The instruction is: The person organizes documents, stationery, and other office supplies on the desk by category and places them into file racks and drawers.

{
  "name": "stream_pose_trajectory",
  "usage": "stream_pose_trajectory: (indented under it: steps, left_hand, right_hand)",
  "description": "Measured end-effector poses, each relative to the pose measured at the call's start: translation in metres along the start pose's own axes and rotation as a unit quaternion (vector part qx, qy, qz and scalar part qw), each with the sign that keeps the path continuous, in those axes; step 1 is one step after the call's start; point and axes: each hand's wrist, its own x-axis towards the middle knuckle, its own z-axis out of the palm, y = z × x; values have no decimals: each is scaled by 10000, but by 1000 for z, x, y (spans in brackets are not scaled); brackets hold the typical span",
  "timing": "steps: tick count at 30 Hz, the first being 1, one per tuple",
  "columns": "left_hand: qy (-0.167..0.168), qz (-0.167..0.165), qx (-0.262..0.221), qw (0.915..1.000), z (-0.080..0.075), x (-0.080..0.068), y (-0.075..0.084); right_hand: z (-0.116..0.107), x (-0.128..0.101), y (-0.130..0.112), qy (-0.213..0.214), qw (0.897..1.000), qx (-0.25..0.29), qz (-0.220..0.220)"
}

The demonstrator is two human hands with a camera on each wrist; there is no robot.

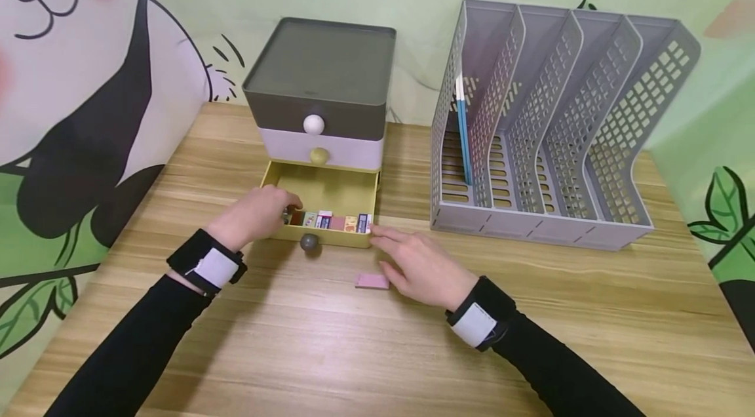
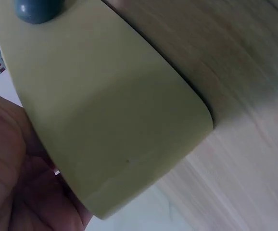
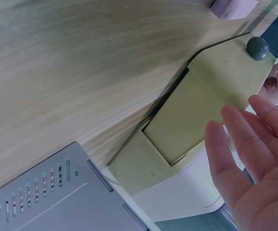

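The yellow drawer (image 1: 330, 204) is pulled out, so little erasers (image 1: 330, 220) sit inside. The left hand (image 1: 256, 214) curls around its front corner. The right hand (image 1: 421, 266), fingers spread flat, rests beside a pink eraser (image 1: 372, 282) lying just before the drawer.

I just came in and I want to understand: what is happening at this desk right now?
A person sits at a wooden desk with a small drawer unit. Its bottom yellow drawer is pulled open, and a row of small erasers lies along its front. The left hand reaches into the drawer at the left end of the row. The right hand rests open by the drawer's right corner, beside a pink eraser on the desk. A grey file rack stands to the right.
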Motion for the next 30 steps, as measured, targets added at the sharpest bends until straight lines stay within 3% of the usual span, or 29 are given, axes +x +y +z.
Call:
stream_pose_trajectory:
  steps: [6,9,14,18,21,24,30]
  left_hand:
    - [-19,-65,48,10000,1,-3,4]
    - [170,-34,118,9998,1,-5,9]
    - [1020,292,144,9942,-1,-12,26]
    - [1874,956,167,9775,-1,-17,46]
    - [2186,1455,113,9648,3,-20,63]
    - [2106,1814,146,9605,10,-21,81]
    - [1582,2244,263,9612,31,-21,108]
  right_hand:
    - [-1,-2,1,22,9998,209,62]
    - [-1,-5,3,147,9992,347,148]
    - [-2,-12,9,445,9979,370,300]
    - [-7,-17,12,647,9963,306,468]
    - [-11,-19,13,770,9952,274,536]
    - [-14,-21,14,861,9943,281,559]
    - [-17,-23,14,995,9923,293,676]
